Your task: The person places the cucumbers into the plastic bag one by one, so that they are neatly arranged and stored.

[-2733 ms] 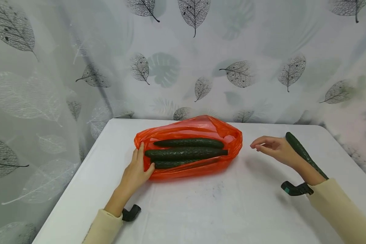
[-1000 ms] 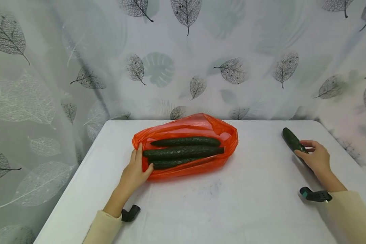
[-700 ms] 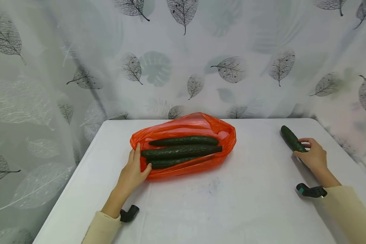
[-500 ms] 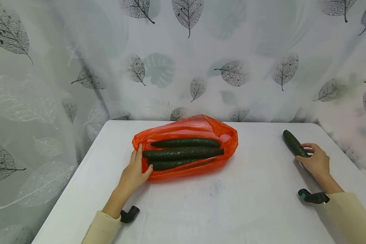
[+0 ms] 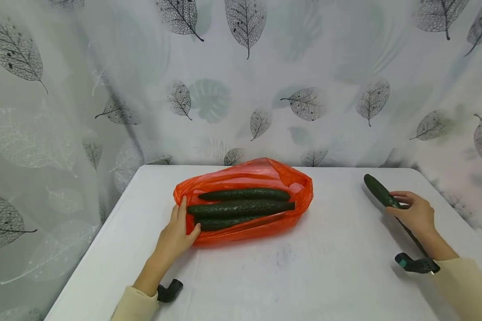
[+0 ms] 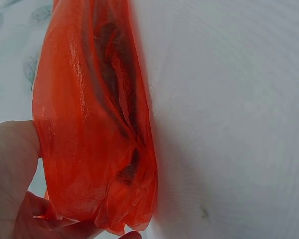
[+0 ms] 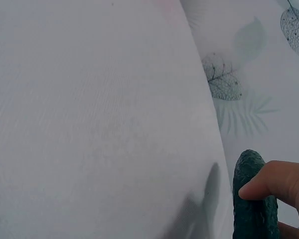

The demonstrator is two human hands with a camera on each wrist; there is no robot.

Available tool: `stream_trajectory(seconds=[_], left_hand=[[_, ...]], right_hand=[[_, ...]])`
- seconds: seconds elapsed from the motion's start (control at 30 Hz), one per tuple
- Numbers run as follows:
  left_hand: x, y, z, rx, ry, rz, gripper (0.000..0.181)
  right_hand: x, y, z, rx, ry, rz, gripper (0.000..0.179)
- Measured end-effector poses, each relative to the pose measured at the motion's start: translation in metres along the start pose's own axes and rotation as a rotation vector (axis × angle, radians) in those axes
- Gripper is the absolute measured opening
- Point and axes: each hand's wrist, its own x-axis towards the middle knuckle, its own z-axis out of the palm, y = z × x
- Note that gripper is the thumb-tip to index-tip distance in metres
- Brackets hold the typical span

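Note:
An orange-red plastic bag (image 5: 257,229) lies on its side on the table, its opening showing several dark green cucumbers (image 5: 241,207). My left hand (image 5: 172,234) holds the bag's left end, the thumb on the near side and the fingers at the far side; in the left wrist view the fingers bend round the crumpled end. At the table's right, my right hand (image 5: 417,216) grips a separate cucumber (image 5: 379,191) around its middle. Its far tip points up and left, and a shadow lies apart from it. In the right wrist view the thumb presses on this cucumber (image 7: 246,219).
The white table (image 5: 325,276) ends at a back edge just behind the bag. A leaf-patterned curtain (image 5: 225,89) hangs behind it and along both sides. Black wrist devices (image 5: 417,264) sit at both cuffs.
My right hand has gone from beside the bag to the loose cucumber, gripped it, and now raises its far end slightly off the table. The left hand stays on the bag.

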Motion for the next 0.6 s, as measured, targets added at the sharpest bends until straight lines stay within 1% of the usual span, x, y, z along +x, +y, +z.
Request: stream_trajectory(seconds=[0.13,0.3,0.43,0.6], left_hand=[[0.000,0.000,0.000,-0.003,-0.002,-0.008,0.083],[-0.004,-0.001,0.000,-0.005,-0.013,-0.018,0.083],[-0.004,-0.001,0.001,0.000,0.003,-0.013,0.083],[-0.001,-0.001,0.001,-0.003,0.025,0.001,0.083]], right_hand=[[0.001,-0.014,-0.002,0.038,-0.024,-0.056,0.048],[0.001,-0.033,-0.002,0.065,-0.053,-0.089,0.048],[0.004,-0.051,-0.003,0.092,-0.077,-0.113,0.047],[0.008,-0.071,-0.003,0.093,-0.077,-0.138,0.046]])
